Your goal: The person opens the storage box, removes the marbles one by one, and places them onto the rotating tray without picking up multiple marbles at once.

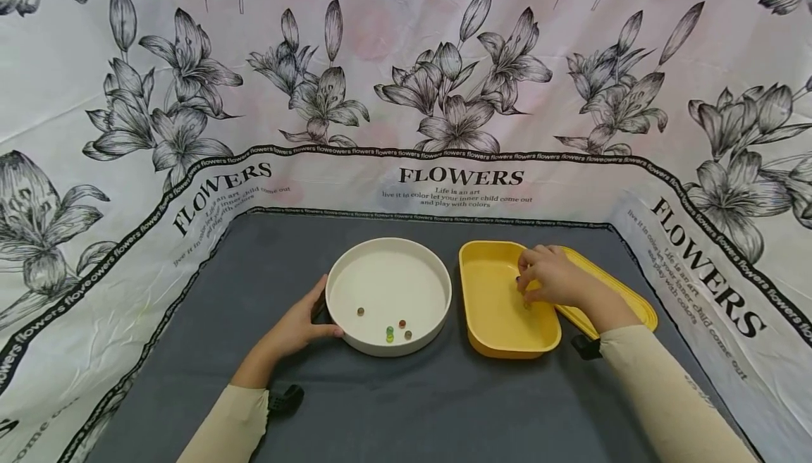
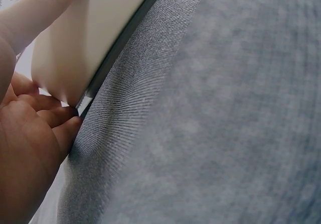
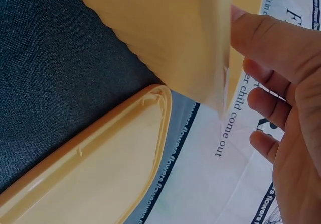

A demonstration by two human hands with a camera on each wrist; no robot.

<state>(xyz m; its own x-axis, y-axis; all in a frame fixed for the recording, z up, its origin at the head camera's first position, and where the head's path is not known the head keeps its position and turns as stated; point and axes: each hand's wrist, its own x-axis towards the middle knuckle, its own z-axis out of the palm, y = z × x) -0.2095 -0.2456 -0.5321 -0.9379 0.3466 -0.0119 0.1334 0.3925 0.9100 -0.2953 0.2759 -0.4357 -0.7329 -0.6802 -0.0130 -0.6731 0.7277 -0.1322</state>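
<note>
A round white tray (image 1: 387,280) lies on the grey cloth with several small beads (image 1: 390,332) in it, green, yellow, red and brown. My left hand (image 1: 304,325) grips its left side, the thumb along the wall and the fingers (image 2: 57,118) curled at the lower edge. A yellow rectangular box (image 1: 501,308) stands to the right of the tray. Inside it, my right hand (image 1: 558,280) reaches down with bent fingers and pinches a small dark bead (image 1: 517,279). A yellowish bead (image 1: 527,305) shows just under the thumb tip. In the right wrist view, the box wall hides the thumb's end.
A yellow lid (image 1: 624,301) lies beside the box at the right, partly behind the right forearm. A flower-printed cloth (image 1: 457,188) rises behind and at both sides of the grey surface. Black wrist straps (image 1: 287,399) show at both sleeves.
</note>
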